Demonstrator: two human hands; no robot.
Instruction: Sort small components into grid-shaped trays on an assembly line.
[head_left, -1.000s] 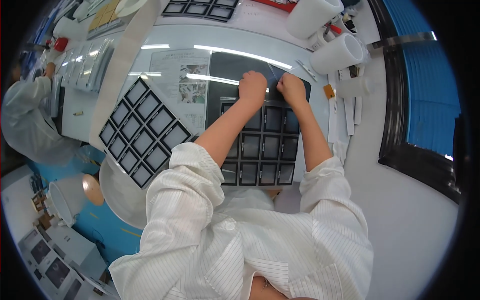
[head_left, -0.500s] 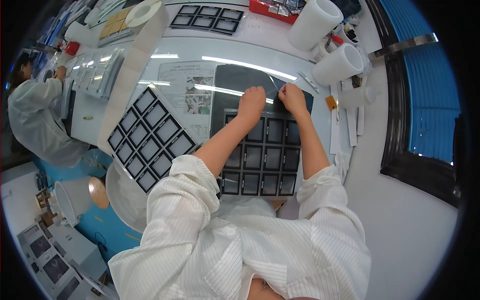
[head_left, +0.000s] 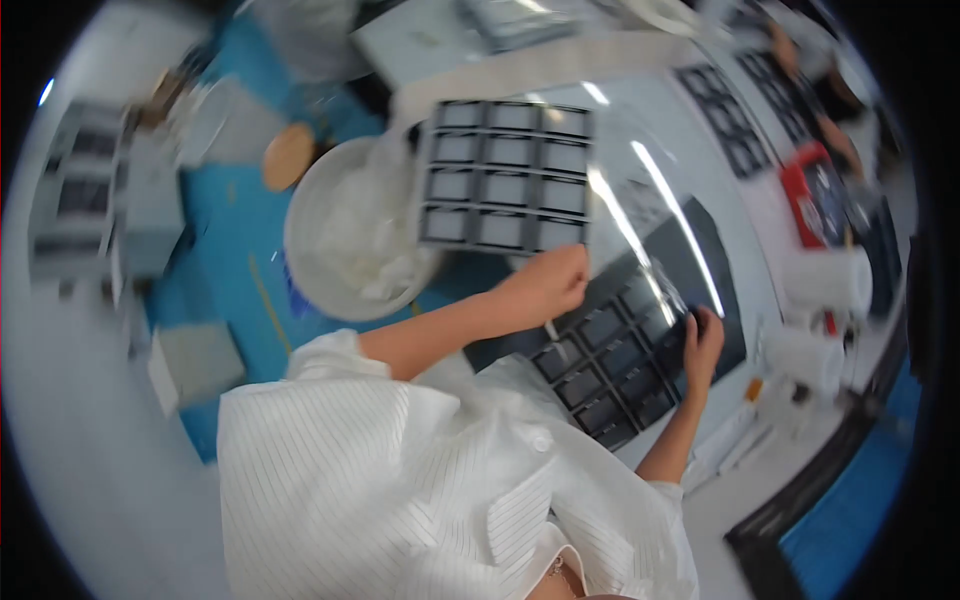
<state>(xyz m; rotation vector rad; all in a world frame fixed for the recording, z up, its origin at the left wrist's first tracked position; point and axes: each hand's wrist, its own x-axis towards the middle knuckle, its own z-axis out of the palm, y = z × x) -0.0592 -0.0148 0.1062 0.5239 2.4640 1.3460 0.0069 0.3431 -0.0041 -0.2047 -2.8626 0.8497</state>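
My left hand [head_left: 552, 285] is closed in a fist at the near right corner of a panel of black square frames [head_left: 508, 180]. Whatever its fingers hold is hidden. Over the right side of a second grid of black frames [head_left: 612, 352], my right hand [head_left: 704, 345] has its fingers curled together. A small dark bit shows at those fingertips, too blurred to name. That second grid lies on a dark mat [head_left: 712, 250], and shiny streaks cross its far part.
Left of the panel stands a round white bin [head_left: 298, 245] holding crumpled pale film. A red tray [head_left: 808, 195] and white rolls [head_left: 828, 282] line the table's far right. Another person's arm [head_left: 785, 50] shows at the top right. The floor [head_left: 225, 250] is blue.
The view has swung left, bringing the bin toward the middle. My left hand has moved away from my right, leftward to the panel's corner. My right hand stays by the dark mat.
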